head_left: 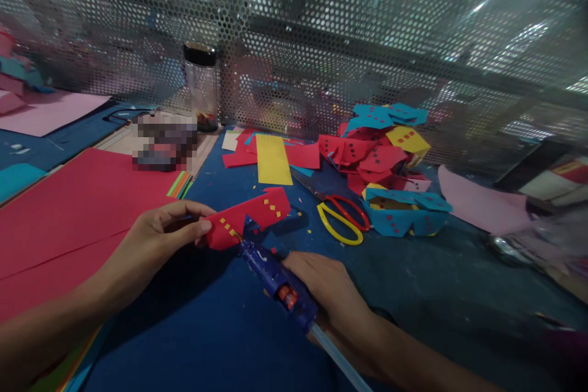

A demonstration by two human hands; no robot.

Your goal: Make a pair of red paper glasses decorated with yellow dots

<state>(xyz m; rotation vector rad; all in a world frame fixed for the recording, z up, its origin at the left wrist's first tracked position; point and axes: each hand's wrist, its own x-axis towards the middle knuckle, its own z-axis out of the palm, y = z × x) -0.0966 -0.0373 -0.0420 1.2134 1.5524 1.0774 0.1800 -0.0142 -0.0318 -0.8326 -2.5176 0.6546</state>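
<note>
My left hand (168,229) pinches the left end of a folded red paper piece (243,218), which has a notch in its lower edge and small yellow squares on its face. Wrapped in my right hand (328,288) is a blue glue gun (271,269), a clear glue stick (340,358) sticking out of its back. The gun's nozzle meets the paper near the yellow squares on the left side; whether it touches cannot be made out. Beyond the paper lie a yellow paper strip (274,160) and scissors (342,220) with one red and one yellow handle loop.
Red, blue and yellow folded papers are heaped (374,156) at the back right, a blue folded piece (407,213) before them. Large red sheets (87,208) cover the left. A clear jar (202,89) with a black lid stands by the perforated metal panel (285,43).
</note>
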